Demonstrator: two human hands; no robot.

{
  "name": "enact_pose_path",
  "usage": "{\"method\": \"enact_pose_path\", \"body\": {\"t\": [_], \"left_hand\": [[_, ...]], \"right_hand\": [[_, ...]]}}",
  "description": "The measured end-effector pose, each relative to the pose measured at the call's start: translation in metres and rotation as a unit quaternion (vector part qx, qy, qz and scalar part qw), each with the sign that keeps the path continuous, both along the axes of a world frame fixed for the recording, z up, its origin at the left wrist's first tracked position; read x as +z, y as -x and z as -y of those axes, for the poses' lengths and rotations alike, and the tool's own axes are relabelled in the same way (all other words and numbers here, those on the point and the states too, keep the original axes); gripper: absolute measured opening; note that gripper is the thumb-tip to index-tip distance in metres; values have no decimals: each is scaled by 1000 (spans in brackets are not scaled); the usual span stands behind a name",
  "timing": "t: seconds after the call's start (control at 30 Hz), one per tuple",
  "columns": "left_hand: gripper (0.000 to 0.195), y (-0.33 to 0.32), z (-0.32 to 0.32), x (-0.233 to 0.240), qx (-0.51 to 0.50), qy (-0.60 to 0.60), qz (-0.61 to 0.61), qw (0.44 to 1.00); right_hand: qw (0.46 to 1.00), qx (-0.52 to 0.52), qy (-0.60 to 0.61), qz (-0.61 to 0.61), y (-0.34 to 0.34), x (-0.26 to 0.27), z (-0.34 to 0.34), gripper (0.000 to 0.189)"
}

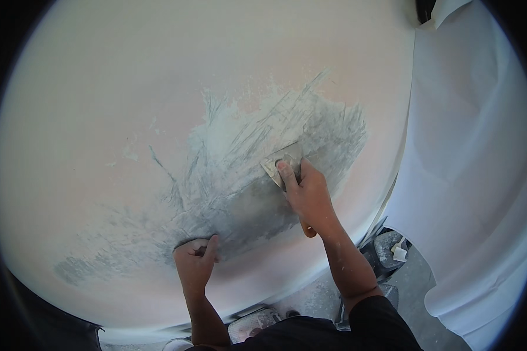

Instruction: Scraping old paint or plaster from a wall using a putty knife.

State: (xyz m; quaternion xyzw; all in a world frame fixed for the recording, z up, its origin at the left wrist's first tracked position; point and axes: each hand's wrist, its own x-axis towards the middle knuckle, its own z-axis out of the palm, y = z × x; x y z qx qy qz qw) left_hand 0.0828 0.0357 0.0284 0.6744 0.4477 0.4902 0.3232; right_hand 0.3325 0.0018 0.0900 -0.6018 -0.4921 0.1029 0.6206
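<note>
A broad pale curved panel (114, 79) fills most of the view. Across its middle runs a rough patch of grey and whitish filler (254, 206), streaked and scratched. My right hand (305, 188) grips a putty knife (281, 160) with an orange-brown handle, its thumb pressed on the metal blade. That blade lies against the upper edge of the grey area. Lower on the left, my left hand (197, 259) rests at the grey patch with its fingers curled. Whether anything sits under those fingers is hidden.
White sheeting (465, 131) hangs along the panel's right side. Below it stands a dusty dark stool or box (388, 250) with a small white-bladed spreader (398, 251) on top. The dusty grey floor (415, 285) shows beneath. A dark edge (57, 311) borders the lower left.
</note>
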Motion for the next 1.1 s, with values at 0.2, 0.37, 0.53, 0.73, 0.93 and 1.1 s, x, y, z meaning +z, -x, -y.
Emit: {"method": "enact_pose_path", "body": {"t": [0.2, 0.37, 0.53, 0.73, 0.93, 1.1], "left_hand": [[22, -4, 0, 2, 7, 14, 6, 1000], [22, -5, 2, 4, 8, 20, -9, 1000], [22, -4, 0, 4, 13, 6, -14, 1000], [21, -2, 1, 3, 1, 1, -8, 1000], [22, -1, 0, 5, -4, 11, 3, 1000], [21, 1, -1, 3, -6, 19, 1, 1000]], "right_hand": [[1000, 18, 7, -18, -11, -13, -4, 40], [999, 13, -31, -35, -1, -10, -1, 38], [998, 25, -10, -54, -4, -7, -7, 35], [977, 81, 6, -198, 5, -5, 0, 32], [977, 74, 11, -202, 13, -2, 4, 31], [973, 77, -22, -215, 18, 13, -1, 34]]}}
